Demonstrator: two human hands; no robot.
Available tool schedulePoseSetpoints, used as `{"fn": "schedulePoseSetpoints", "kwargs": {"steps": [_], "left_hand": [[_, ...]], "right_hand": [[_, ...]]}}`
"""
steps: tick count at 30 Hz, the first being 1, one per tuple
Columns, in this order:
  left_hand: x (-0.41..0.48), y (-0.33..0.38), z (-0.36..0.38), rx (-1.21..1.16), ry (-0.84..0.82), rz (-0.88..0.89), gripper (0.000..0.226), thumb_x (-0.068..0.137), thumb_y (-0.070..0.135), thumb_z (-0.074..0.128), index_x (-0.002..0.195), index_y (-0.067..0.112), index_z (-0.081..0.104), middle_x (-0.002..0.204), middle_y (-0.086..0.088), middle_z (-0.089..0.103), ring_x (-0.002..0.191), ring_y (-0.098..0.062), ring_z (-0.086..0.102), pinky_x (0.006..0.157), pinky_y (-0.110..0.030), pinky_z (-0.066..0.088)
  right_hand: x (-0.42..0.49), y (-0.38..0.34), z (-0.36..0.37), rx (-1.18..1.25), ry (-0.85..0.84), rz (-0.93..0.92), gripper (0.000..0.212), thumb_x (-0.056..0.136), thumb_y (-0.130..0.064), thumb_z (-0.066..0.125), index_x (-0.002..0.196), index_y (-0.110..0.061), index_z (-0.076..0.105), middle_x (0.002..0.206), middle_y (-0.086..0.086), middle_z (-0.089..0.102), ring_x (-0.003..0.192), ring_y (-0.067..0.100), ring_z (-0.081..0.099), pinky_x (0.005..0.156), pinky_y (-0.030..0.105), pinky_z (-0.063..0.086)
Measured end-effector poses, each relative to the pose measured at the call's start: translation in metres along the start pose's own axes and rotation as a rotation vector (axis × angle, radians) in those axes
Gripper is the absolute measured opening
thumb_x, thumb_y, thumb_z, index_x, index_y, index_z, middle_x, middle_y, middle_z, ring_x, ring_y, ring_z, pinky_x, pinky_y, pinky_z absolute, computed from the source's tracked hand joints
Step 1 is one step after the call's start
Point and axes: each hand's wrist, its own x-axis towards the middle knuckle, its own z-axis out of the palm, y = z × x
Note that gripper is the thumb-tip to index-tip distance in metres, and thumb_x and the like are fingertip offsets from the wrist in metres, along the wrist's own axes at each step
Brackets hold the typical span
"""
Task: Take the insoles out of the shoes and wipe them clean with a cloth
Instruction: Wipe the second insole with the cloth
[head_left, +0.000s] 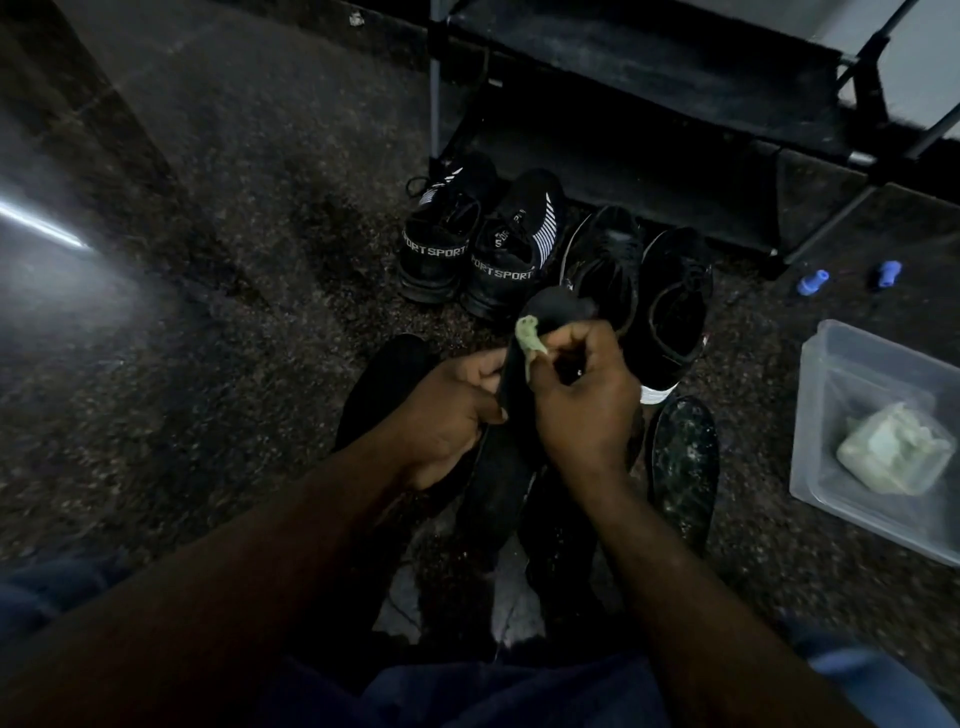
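Note:
My left hand (447, 410) grips a black insole (511, 441) by its left edge and holds it upright over the floor. My right hand (582, 395) pinches a small pale green cloth (529, 340) against the insole's upper part. Another black insole (384, 384) lies on the floor to the left, and a speckled insole (685, 457) lies to the right. Beyond my hands stand two pairs of black shoes: one lettered SPORT (488, 244) and a plain black pair (649, 291).
A clear plastic container (852, 499) with a pale cloth (891, 454) inside sits on the dark speckled floor at the right. A black shoe rack (649, 104) stands behind the shoes. Two small blue caps (813, 283) lie near its foot.

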Motion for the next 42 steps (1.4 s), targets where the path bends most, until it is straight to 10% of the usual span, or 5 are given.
{"fn": "schedulePoseSetpoints", "kwargs": {"steps": [9,24,27,35,42], "left_hand": [[0.000,0.000,0.004,-0.006,-0.024,-0.004,0.073,0.082,-0.027,0.031,0.145,0.004,0.053,0.130,-0.019,0.069,0.115,-0.025,0.069,0.094,-0.033,0.058],[0.005,0.006,-0.007,-0.061,0.029,0.046,0.069,0.079,-0.026,0.035,0.139,0.000,0.057,0.131,-0.019,0.069,0.121,-0.027,0.067,0.099,-0.033,0.055],[0.009,0.006,-0.019,-0.097,0.086,0.050,0.065,0.083,-0.028,0.036,0.139,-0.001,0.057,0.132,-0.021,0.068,0.119,-0.030,0.068,0.099,-0.036,0.058],[0.015,0.002,-0.047,-0.021,0.287,-0.066,0.068,0.083,-0.030,0.029,0.132,0.004,0.062,0.125,-0.016,0.072,0.120,-0.031,0.067,0.103,-0.046,0.052],[0.010,-0.019,-0.064,0.384,0.422,-0.170,0.048,0.089,-0.023,0.047,0.117,0.013,0.061,0.105,-0.014,0.072,0.086,-0.020,0.070,0.066,-0.028,0.054]], "right_hand": [[0.020,0.010,-0.019,-0.073,0.059,-0.036,0.016,0.084,-0.009,0.077,0.090,-0.019,0.066,0.080,-0.013,0.068,0.071,0.004,0.064,0.068,0.035,0.055],[-0.011,0.001,-0.007,0.045,-0.138,-0.075,0.027,0.079,0.003,0.076,0.084,-0.021,0.065,0.080,-0.011,0.070,0.074,-0.001,0.066,0.070,0.019,0.052],[-0.014,-0.003,-0.002,0.273,-0.313,0.150,0.034,0.078,0.008,0.078,0.078,-0.023,0.063,0.070,-0.012,0.066,0.064,0.002,0.059,0.064,0.018,0.048],[0.021,0.016,-0.031,0.839,-0.128,0.697,0.031,0.084,0.013,0.060,0.092,-0.016,0.061,0.087,0.002,0.064,0.079,0.017,0.062,0.058,0.026,0.053],[0.000,0.031,-0.030,0.854,-0.388,0.892,0.025,0.083,0.005,0.050,0.092,-0.015,0.063,0.088,0.006,0.066,0.092,0.028,0.065,0.082,0.041,0.055]]}}
